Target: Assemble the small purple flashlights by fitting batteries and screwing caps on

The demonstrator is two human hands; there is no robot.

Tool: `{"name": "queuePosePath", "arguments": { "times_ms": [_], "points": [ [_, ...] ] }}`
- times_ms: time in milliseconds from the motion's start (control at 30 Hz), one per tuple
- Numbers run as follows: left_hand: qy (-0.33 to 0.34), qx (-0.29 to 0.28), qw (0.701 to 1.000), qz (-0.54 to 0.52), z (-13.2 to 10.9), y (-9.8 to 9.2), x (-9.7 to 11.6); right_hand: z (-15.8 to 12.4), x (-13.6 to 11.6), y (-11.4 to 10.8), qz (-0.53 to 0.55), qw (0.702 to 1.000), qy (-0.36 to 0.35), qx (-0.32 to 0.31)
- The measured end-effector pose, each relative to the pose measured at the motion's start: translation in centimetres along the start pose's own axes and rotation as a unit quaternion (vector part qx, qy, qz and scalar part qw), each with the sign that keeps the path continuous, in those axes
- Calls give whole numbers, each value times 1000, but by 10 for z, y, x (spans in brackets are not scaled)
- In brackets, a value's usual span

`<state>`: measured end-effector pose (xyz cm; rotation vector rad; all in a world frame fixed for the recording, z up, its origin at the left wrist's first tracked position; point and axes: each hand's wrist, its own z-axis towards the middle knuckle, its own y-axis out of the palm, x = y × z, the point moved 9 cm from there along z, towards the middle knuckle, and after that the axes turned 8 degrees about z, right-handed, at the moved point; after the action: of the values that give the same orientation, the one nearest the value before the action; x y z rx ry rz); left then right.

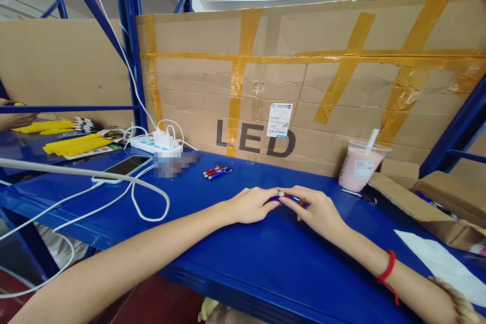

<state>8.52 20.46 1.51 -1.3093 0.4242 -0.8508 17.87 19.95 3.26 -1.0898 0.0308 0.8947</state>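
Note:
My left hand (pixel 252 205) and my right hand (pixel 315 210) meet above the middle of the blue table (pixel 258 268). Between their fingertips is a small blue tube (pixel 274 199) with a round silver piece at one end; fingers cover most of it. Both hands are closed in a pinch, and a red string circles my right wrist. Beyond my left hand, several small red and blue metal tubes (pixel 217 172) with silver ends lie together on the tabletop.
At right stand a pink drink cup (pixel 359 167), a pen (pixel 359 196), an open cardboard box (pixel 425 197) and white paper (pixel 440 263). A phone (pixel 127 167), power strip (pixel 152 146) and white cables lie left, near yellow bundles (pixel 81 144). Another person's hand (pixel 15 119) shows far left.

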Motion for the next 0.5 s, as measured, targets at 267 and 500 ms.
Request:
{"name": "queuePosePath", "arguments": {
  "times_ms": [267,500],
  "points": [
    [12,-4,1000,16,0,1,6,-2,-7,-4,-14,999,-32,30],
    [-4,30,1000,-3,0,-3,0,-2,-4,-24,15,990,-67,122]
  ]
}}
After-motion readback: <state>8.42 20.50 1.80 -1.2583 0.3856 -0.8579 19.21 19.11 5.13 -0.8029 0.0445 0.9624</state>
